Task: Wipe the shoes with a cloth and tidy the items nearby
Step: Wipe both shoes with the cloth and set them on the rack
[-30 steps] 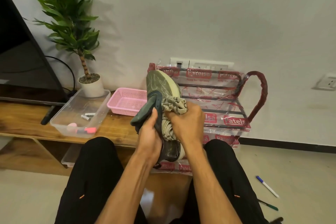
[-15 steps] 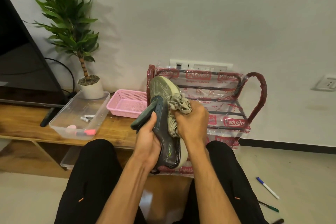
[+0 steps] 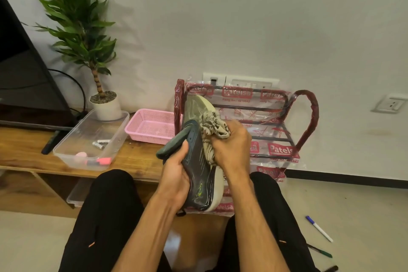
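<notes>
A dark grey and olive sports shoe (image 3: 199,168) with a pale sole is held up between my knees, toe pointing away. My left hand (image 3: 176,174) grips its side near the heel, thumb on the upper. My right hand (image 3: 231,150) grips a crumpled beige patterned cloth (image 3: 213,128) and presses it against the shoe's sole edge near the middle. Part of the shoe is hidden behind both hands.
A red plastic-wrapped shoe rack (image 3: 306,121) stands behind the shoe. On the wooden bench (image 3: 24,152) sit a pink basket (image 3: 150,128), a clear tub (image 3: 88,139) with batteries and markers, a potted plant (image 3: 106,106). Two pens (image 3: 319,228) lie on the floor right.
My right hand with the cloth has slid along the shoe a little toward the toe. The shoe has tilted slightly; my left hand keeps its hold.
</notes>
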{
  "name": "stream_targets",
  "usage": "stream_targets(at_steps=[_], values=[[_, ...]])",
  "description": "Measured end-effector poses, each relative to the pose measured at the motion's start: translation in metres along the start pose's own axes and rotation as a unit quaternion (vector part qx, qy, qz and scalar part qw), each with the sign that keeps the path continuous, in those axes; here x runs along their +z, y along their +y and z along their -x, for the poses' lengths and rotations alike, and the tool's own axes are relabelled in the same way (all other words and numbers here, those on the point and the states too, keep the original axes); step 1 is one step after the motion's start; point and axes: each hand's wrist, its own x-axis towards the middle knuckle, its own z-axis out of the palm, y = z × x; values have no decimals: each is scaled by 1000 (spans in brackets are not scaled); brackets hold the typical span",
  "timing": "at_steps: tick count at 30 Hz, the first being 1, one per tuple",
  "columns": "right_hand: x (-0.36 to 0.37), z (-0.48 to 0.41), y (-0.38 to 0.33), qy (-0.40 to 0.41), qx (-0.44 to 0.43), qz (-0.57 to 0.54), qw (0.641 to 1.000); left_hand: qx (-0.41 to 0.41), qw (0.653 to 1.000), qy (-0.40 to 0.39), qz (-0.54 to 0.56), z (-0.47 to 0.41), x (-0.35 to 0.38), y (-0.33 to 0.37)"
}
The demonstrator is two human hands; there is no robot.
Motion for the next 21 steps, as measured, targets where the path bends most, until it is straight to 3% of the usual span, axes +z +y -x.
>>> stream_targets(at_steps=[3,7,9,15,21], values=[[-1,-7,-2,18,-31,22,999,-2,1000,1,-23,1,-3,-1],[-18,-6,-2,-187,0,35,982,-1,1000,8,-17,-2,-3,2],[-21,-6,-2,-218,-5,63,974,-8,1000,4,-6,-3,-2,4],[-16,-13,-8,-25,-6,58,998,-1,999,14,-42,-4,-7,6],[-28,-2,-5,-240,112,68,962,2,999,26,27,-5,-11,8]])
